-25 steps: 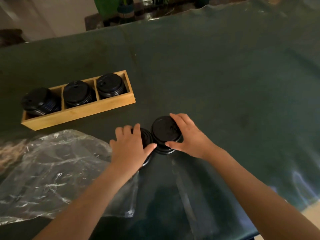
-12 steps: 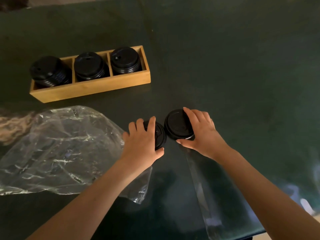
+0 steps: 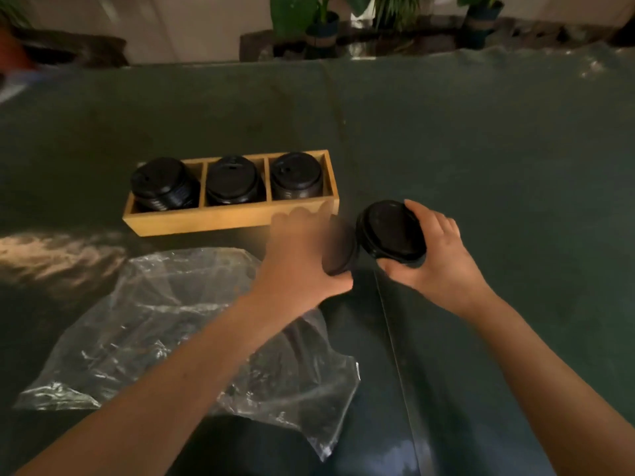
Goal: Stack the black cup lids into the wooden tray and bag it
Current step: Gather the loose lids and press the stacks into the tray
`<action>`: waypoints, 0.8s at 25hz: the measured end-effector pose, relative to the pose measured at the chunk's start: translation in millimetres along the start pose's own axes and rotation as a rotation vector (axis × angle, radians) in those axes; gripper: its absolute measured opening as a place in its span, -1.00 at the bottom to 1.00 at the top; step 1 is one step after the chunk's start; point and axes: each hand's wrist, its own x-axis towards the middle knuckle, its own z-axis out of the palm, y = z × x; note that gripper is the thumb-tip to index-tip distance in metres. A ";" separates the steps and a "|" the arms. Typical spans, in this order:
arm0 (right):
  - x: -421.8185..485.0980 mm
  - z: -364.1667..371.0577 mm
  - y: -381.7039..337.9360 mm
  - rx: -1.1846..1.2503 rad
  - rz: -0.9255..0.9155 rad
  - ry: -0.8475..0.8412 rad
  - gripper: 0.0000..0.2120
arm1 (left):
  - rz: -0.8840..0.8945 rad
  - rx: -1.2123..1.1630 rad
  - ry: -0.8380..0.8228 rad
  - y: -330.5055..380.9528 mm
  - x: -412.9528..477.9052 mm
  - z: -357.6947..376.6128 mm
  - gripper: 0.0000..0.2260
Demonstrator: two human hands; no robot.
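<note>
A wooden tray (image 3: pixel 226 219) with three compartments lies on the dark green table, each compartment holding a stack of black cup lids (image 3: pixel 231 180). My right hand (image 3: pixel 434 259) grips a short stack of black lids (image 3: pixel 391 231), tilted and lifted just right of the tray's end. My left hand (image 3: pixel 302 255), blurred by motion, closes over another black lid stack (image 3: pixel 343 255), which is mostly hidden beneath it. A clear plastic bag (image 3: pixel 165 324) lies flat below the tray, under my left forearm.
The table cloth (image 3: pixel 481 149) stretches wide to the right and back. Potted plants (image 3: pixel 319 22) stand beyond the far edge. A bright reflection (image 3: pixel 51 252) shows at the left.
Both hands have lifted their lid stacks off the table and moved up toward the tray's right end. The camera has tilted up, showing the far edge and plants.
</note>
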 end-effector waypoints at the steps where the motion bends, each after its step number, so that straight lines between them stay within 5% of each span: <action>1: 15.2 -4.9 -12.0 0.015 -0.021 0.023 -0.15 | 0.016 0.011 0.038 -5.9 11.7 -17.0 -0.12; 11: 167.1 22.7 -98.9 -0.060 -0.189 -0.011 -0.13 | -0.101 0.062 -0.014 -104.3 111.9 -120.5 -0.16; 17: 172.0 70.1 -72.0 -0.160 -0.086 -0.143 -0.16 | -0.407 -0.513 -0.184 -148.1 125.8 -93.5 -0.21; 20: 172.1 80.4 -64.9 -0.160 -0.083 -0.134 -0.19 | -0.380 -0.257 -0.131 -156.5 127.3 -82.3 -0.21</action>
